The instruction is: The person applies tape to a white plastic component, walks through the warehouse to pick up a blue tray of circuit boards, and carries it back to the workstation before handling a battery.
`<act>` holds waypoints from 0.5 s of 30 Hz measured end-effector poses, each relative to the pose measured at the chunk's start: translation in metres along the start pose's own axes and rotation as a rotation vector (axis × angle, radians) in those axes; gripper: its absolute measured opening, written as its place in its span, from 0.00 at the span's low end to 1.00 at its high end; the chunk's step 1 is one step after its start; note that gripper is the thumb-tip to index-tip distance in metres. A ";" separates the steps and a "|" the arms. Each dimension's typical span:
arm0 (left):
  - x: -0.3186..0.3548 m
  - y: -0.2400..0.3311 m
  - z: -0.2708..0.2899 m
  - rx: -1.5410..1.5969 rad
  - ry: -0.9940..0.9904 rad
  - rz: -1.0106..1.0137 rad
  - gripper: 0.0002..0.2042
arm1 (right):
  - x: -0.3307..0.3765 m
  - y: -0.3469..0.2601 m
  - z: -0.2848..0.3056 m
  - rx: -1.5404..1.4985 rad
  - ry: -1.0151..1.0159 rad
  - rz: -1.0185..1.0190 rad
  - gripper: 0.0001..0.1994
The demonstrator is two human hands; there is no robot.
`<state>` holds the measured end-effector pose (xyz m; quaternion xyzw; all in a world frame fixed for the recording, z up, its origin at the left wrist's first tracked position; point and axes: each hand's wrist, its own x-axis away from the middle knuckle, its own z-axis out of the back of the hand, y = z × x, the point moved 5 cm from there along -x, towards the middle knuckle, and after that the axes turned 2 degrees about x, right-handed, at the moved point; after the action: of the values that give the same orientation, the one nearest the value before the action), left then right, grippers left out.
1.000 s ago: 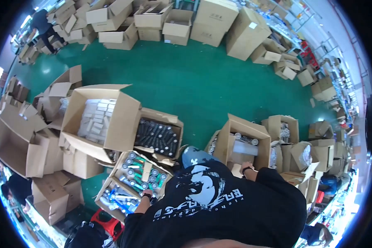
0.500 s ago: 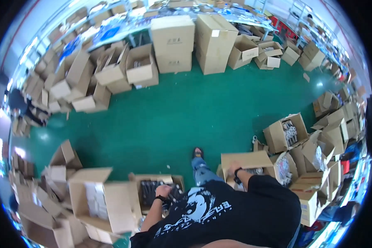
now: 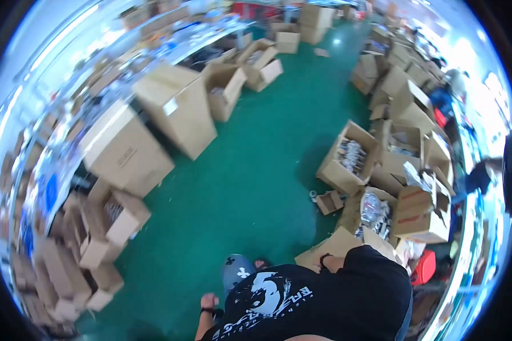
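Observation:
My left hand [image 3: 209, 300] hangs over the green floor, left of my leg, with a dark band at its wrist. Its fingers look curled in; what they hold, if anything, cannot be made out. On the other side, my right forearm [image 3: 335, 263] reaches to a cardboard box with a raised tan flap [image 3: 330, 247]. A dark band circles that wrist, and my right hand's fingers are hidden. Just beyond stands an open carton [image 3: 351, 213] with clear plastic bags [image 3: 372, 207] and small metallic-looking parts in it.
An open box of grey parts [image 3: 351, 156] and a small open carton [image 3: 329, 202] stand on the right. Two tall closed cartons [image 3: 128, 150] stand at left before a cluttered long table [image 3: 196, 42]. A person's arm [image 3: 479, 176] shows at far right. A red object [image 3: 424, 267] lies nearby.
My view has swung to the right. My left hand has come out of the box of black items and is now over the floor. My right hand stays at the flapped box.

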<state>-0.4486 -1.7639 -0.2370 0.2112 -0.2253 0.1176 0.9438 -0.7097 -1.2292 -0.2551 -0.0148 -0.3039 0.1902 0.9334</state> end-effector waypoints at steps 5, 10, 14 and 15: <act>-0.087 -0.053 0.008 0.337 -0.202 0.418 0.08 | -0.137 -0.027 0.100 -0.408 -0.179 -0.232 0.16; -0.279 -0.087 0.100 0.170 -0.256 0.284 0.09 | -0.206 -0.049 0.184 -0.779 0.088 -0.440 0.11; -0.510 -0.104 0.239 -0.486 -0.334 -0.037 0.09 | -0.219 -0.091 0.199 0.006 -0.233 -0.161 0.08; -0.575 -0.090 0.280 -0.596 -0.267 -0.095 0.10 | -0.222 -0.091 0.194 -0.028 -0.239 -0.185 0.08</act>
<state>-1.0262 -2.0426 -0.3145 -0.0507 -0.3613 -0.0263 0.9307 -0.9538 -1.4116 -0.2084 0.0230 -0.4157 0.0995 0.9037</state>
